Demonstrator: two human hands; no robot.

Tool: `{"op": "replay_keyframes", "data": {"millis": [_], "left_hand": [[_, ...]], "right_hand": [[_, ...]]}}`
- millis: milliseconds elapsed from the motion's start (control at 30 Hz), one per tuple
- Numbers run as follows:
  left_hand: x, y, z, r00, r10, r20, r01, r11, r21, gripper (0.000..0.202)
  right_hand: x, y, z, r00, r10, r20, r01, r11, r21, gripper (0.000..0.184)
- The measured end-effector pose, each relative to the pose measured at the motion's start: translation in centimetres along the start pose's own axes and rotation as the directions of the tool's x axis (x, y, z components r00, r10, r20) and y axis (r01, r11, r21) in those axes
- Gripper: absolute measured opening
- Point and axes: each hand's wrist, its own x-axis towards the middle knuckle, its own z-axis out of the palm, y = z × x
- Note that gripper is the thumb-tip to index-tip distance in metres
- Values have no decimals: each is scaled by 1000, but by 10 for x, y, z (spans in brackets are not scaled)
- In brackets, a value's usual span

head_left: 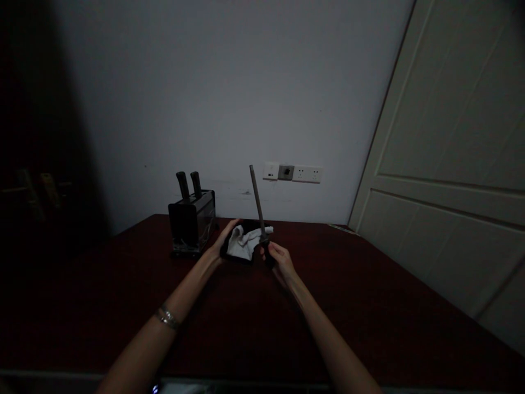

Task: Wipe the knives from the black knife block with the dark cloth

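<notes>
My right hand (279,260) is closed around the black handle of a sharpening steel (256,195), whose long grey rod points up and slightly left. A black and white cloth (241,244) lies over my left hand (221,242), which grips it from the left side; most of those fingers are hidden beneath the fabric. The cloth's right edge comes up to the base of the rod, and I cannot tell if they touch. Just left of my left hand stands a knife block (191,222) with two black-handled knives (189,185) upright in it.
Dark red tabletop (328,273) spreads beneath both arms. Behind it rises a pale wall with a row of sockets (301,173). A white panelled door (443,164) slants along the right side. A bright-lit object (180,387) shows at the bottom edge.
</notes>
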Motion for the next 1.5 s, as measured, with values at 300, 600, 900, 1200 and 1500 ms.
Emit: {"op": "replay_keyframes", "data": {"millis": [300, 600, 900, 1200, 1500], "left_hand": [[14, -7, 1, 996, 85, 28, -89, 982, 169, 26], [6, -9, 12, 985, 72, 157, -101, 977, 188, 41], [0, -8, 11, 966, 39, 257, -86, 981, 176, 41], [7, -9, 14, 986, 49, 158, -69, 990, 120, 31], [11, -3, 18, 994, 64, 91, -84, 968, 235, 29]], "right_hand": [[-1, -1, -1, 1000, 14, 6, -14, 1000, -14, 31], [0, -2, 0, 1000, 2, -2, -2, 1000, -2, 25], [0, 0, -2, 1000, 27, -8, -27, 999, 34, 23], [-4, -1, 0, 996, 85, -10, -83, 989, 124, 26], [-11, -8, 9, 985, 125, 118, -154, 948, 280, 28]]}}
